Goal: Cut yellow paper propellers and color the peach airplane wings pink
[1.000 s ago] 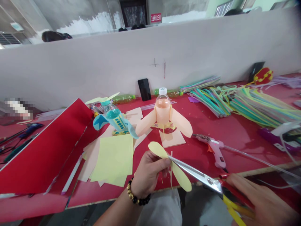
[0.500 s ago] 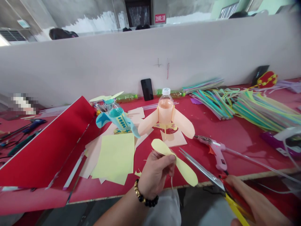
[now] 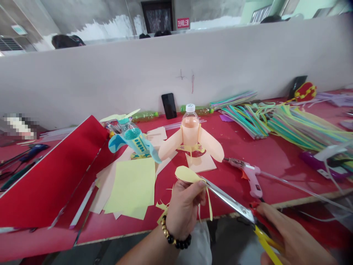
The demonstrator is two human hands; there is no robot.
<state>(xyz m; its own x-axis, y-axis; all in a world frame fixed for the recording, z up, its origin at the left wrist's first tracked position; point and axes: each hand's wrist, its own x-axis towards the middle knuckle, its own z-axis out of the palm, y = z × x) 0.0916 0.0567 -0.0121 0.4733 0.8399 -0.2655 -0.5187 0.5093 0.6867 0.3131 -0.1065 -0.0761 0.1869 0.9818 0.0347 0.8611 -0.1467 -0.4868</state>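
My left hand (image 3: 185, 206), with a bead bracelet at the wrist, is closed on a yellow paper cutout (image 3: 187, 174) above the table's front edge. A thin yellow strip hangs down from the cutout. My right hand (image 3: 292, 239) grips the red and yellow handles of scissors (image 3: 234, 203) at the lower right. The blades reach left to the paper at my left fingertips. Behind them stands a plastic bottle (image 3: 190, 125) with peach paper fins and a white cap.
A pink glue gun (image 3: 249, 175) lies right of the bottle. Yellow and peach paper sheets (image 3: 132, 186) lie left of my hand, near a blue-decorated bottle (image 3: 135, 140). A red card sheet (image 3: 52, 176) leans at the left. Coloured straws (image 3: 289, 121) cover the right. A phone (image 3: 169, 105) leans on the wall.
The scissors pulled away from the paper, then came back to it. The lower lobe of the cutout has turned out of sight, and a thin yellow strip now hangs from it.
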